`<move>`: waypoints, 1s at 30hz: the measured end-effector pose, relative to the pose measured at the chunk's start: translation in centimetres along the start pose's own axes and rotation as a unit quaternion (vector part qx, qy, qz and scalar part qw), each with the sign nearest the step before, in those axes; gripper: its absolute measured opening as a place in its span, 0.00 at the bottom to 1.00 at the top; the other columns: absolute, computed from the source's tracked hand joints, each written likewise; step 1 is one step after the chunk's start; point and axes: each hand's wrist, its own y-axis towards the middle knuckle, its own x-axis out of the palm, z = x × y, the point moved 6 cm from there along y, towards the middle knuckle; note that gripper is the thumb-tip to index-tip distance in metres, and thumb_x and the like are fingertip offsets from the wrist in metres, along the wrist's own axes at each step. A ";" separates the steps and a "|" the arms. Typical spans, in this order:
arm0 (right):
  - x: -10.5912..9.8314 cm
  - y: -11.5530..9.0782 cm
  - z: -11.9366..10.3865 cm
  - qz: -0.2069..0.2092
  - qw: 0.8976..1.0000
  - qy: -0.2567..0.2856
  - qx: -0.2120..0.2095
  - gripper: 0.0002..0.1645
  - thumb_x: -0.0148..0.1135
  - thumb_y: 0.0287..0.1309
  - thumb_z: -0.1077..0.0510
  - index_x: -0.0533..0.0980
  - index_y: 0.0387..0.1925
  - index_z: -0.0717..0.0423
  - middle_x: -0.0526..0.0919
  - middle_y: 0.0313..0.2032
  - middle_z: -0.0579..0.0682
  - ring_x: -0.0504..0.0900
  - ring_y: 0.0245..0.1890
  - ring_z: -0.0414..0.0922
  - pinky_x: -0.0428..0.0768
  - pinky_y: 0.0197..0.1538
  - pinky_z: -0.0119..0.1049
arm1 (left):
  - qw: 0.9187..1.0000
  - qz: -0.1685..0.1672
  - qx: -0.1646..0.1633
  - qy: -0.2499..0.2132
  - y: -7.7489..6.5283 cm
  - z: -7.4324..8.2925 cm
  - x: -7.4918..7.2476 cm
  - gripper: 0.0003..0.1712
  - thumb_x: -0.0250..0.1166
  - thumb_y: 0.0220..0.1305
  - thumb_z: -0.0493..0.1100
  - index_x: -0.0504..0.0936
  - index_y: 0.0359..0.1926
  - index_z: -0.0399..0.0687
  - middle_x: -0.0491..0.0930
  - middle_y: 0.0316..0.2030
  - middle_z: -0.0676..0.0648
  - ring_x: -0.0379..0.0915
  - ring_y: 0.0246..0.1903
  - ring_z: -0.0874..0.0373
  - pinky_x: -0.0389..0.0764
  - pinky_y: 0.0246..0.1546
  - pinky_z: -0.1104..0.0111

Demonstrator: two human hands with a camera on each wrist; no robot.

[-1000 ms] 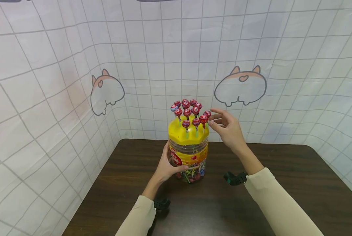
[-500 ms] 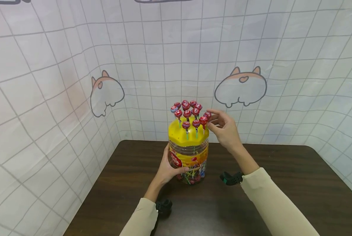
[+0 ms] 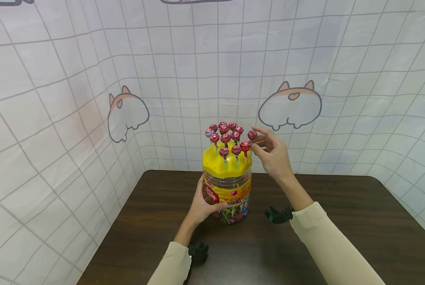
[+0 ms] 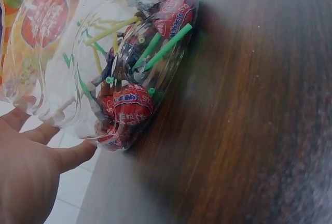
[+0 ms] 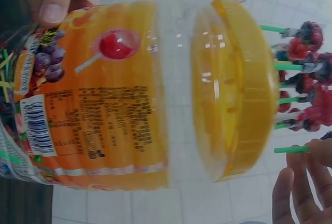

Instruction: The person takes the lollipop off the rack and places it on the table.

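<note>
A clear plastic candy jar [image 3: 243,190] with an orange label stands upright on the table. Several red-wrapped lollipops [image 3: 236,150] stick up from its yellow lid [image 3: 214,162] on green or pale sticks. My left hand [image 3: 199,206] grips the jar low on its left side, thumb across the front. At the lid's right edge, my right hand [image 3: 274,156] pinches one lollipop [image 3: 252,135] by its stick. In the right wrist view the lower end of that green stick [image 5: 290,150] is bare and apart from the lid. Loose lollipops [image 4: 134,105] lie inside the jar's bottom.
The dark wooden table [image 3: 155,209] extends around the jar, with rounded back corners. A white grid-patterned cloth [image 3: 184,59] with cartoon drawings hangs behind and along both sides. Black bands sit at both wrists.
My right hand closed in on the lollipop at the lid's right edge, then raised it off the lid. My left hand kept its grip on the jar.
</note>
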 end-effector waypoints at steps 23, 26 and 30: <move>-4.0 -5.4 4.4 0.075 0.991 0.095 0.051 0.26 0.65 0.64 0.70 0.77 0.63 0.59 0.85 0.44 0.49 0.85 0.38 0.40 0.85 0.37 0.28 | 1.000 0.007 -0.010 0.013 0.0 -0.2 -0.1 0.67 0.82 0.51 0.52 0.43 0.78 0.83 0.70 0.67 0.53 0.71 0.65 0.53 0.74 0.67 0.45; -4.6 -6.2 5.5 0.089 0.987 0.118 0.058 0.26 0.65 0.63 0.72 0.78 0.62 0.60 0.86 0.43 0.50 0.86 0.37 0.40 0.85 0.36 0.28 | 1.000 0.005 -0.009 0.015 0.0 -0.2 -0.1 0.67 0.82 0.51 0.53 0.42 0.79 0.83 0.70 0.68 0.53 0.71 0.65 0.53 0.73 0.67 0.44; -5.4 -7.0 7.1 0.100 0.983 0.137 0.068 0.25 0.66 0.63 0.72 0.78 0.62 0.61 0.87 0.42 0.50 0.86 0.35 0.39 0.84 0.35 0.28 | 1.000 0.008 -0.007 0.020 0.0 -0.1 -0.1 0.67 0.82 0.51 0.55 0.42 0.79 0.83 0.70 0.69 0.53 0.71 0.66 0.53 0.72 0.67 0.43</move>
